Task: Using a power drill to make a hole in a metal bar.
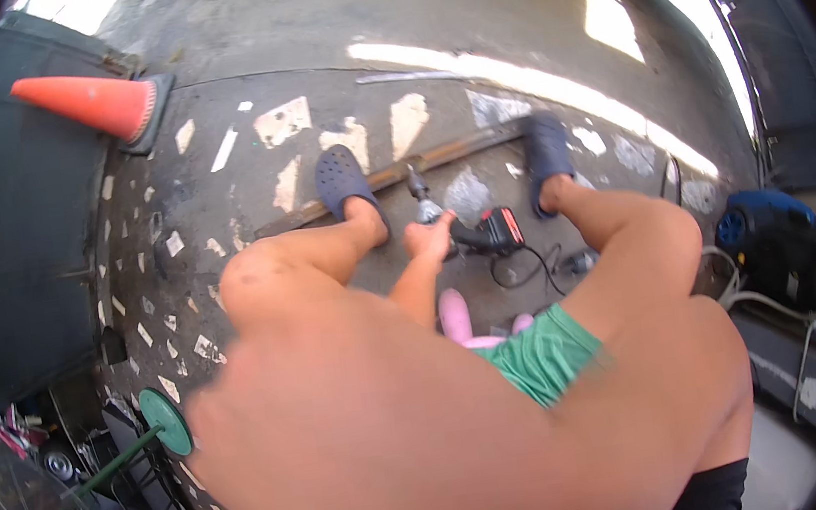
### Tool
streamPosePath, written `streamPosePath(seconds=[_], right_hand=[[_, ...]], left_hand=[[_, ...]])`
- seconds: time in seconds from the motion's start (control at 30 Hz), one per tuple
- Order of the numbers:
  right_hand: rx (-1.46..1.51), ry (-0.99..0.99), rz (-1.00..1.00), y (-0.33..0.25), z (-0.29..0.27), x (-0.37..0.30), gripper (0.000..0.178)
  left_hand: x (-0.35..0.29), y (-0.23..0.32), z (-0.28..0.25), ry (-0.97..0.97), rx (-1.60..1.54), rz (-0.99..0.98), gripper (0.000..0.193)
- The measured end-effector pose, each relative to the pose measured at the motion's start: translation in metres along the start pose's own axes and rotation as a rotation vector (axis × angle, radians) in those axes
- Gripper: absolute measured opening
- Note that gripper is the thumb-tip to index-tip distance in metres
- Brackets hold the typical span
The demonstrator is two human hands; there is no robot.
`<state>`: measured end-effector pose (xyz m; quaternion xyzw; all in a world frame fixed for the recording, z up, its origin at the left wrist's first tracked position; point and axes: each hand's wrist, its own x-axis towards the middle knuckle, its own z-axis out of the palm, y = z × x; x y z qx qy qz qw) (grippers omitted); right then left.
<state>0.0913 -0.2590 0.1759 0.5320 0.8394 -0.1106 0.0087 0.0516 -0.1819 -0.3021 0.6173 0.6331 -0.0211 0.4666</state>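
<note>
My left hand (429, 238) is closed round the body of a black and grey power drill (498, 233) with a red patch on its end. The drill's nose points away from me, at a long brown bar (462, 150) on the ground. Against the bar are my feet, in dark blue clogs (342, 177). A bare arm, seemingly my right (427, 424), crosses close in front, smeared by motion; its fingers cannot be made out. Beyond it show green cloth (545, 355) and a pink thing (455, 315), partly hidden.
A dark cord (542, 265) curls by the drill. An orange traffic cone (94, 101) lies on its side at far left. A green disc on a bar (165, 422) stands among clutter at lower left. At right is a blue and black machine (773, 233) with a pale hose.
</note>
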Motion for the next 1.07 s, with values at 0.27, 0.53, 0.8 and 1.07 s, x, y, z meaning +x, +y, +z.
streamPosePath(seconds=[0.27, 0.53, 0.8, 1.07], right_hand=[[0.577, 0.114, 1.084, 0.155, 0.25, 0.012, 0.07], [0.984, 0.115, 1.213, 0.15, 0.449, 0.019, 0.094], [0.956, 0.004, 1.358, 0.156, 0.478, 0.023, 0.081], [0.936, 0.115, 1.476, 0.148, 0.508, 0.024, 0.081]], left_hand=[[0.031, 0.022, -0.024, -0.319, -0.28, 0.122, 0.055], [0.074, 0.032, -0.022, -0.63, -0.284, 0.128, 0.059], [0.103, 0.007, 0.023, -0.677, -0.178, 0.005, 0.066], [0.068, 0.052, 0.02, -0.419, 0.241, 0.057, 0.105]])
